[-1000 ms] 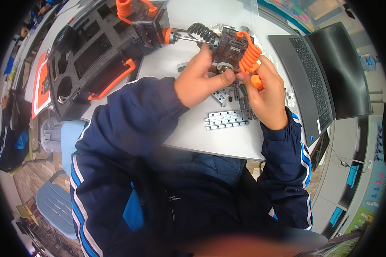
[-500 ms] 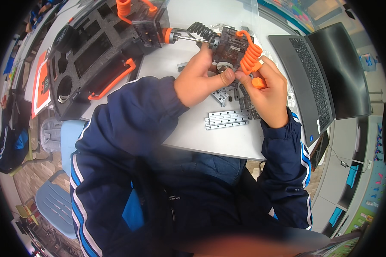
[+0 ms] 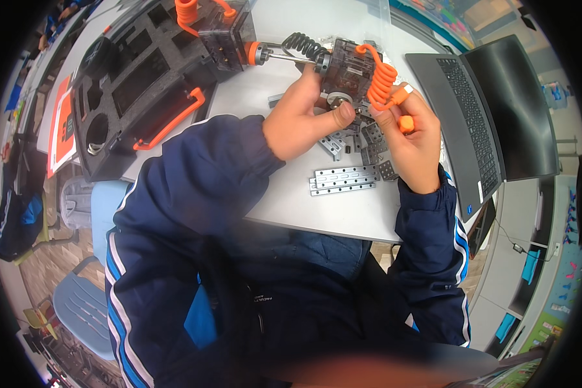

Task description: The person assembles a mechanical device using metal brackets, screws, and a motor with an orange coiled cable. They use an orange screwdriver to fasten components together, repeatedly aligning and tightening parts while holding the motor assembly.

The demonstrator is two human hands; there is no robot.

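My left hand is closed around a smoky see-through motor module, its thumb lying along the lower side by a pale round hub. My right hand pinches a small tool with an orange handle; the fingers hide most of it, and its kind is not clear. An orange coiled cable comes off the module and hangs beside the right fingers, its orange plug resting by the index finger. Metal rods and a black coiled cable link this module to a second see-through module.
Slotted metal strips and dark perforated brackets lie on the white table below my hands. An open laptop stands at the right. At the left is a foam-lined black case with an orange handle.
My right hand has drawn back slightly to the right, away from the module, with the orange-handled tool. The cable's plug has shifted right too. My left hand and the module look still.
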